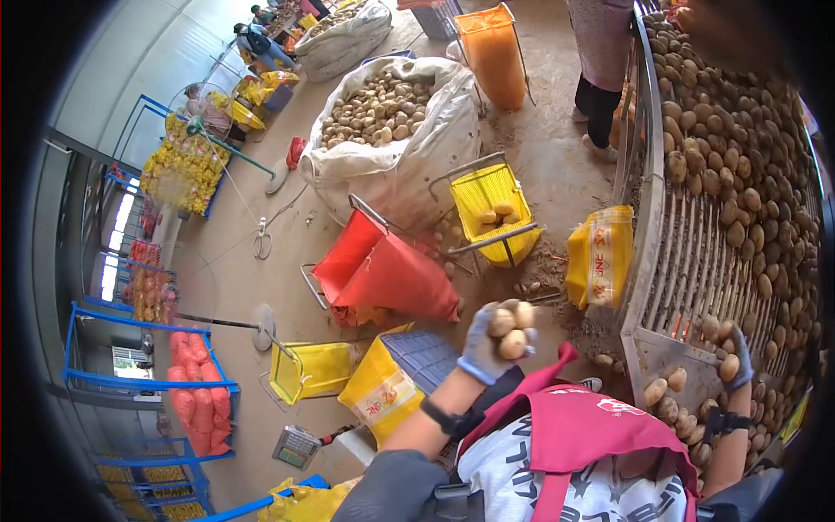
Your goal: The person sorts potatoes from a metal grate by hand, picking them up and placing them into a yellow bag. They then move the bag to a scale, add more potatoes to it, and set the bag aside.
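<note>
My left hand (484, 346), in a light blue glove, is raised over the floor in front of my body. Its fingers are wrapped round several potatoes (512, 344). My right hand (742, 361), gloved as well, reaches over the lower end of the slatted metal sorting table (687, 270). It is closed around a potato (729, 368), with other potatoes (718, 329) touching or right beside its fingers. Loose potatoes (665, 384) lie on the metal tray just left of it.
A yellow mesh bag on a frame (496, 196) holds a few potatoes. Near it stand a red bag on a frame (383, 270), a yellow bag (600, 257) and a large white sack (383, 174) heaped with potatoes. A scale (297, 446) is at lower left. A person (600, 70) stands beside the table.
</note>
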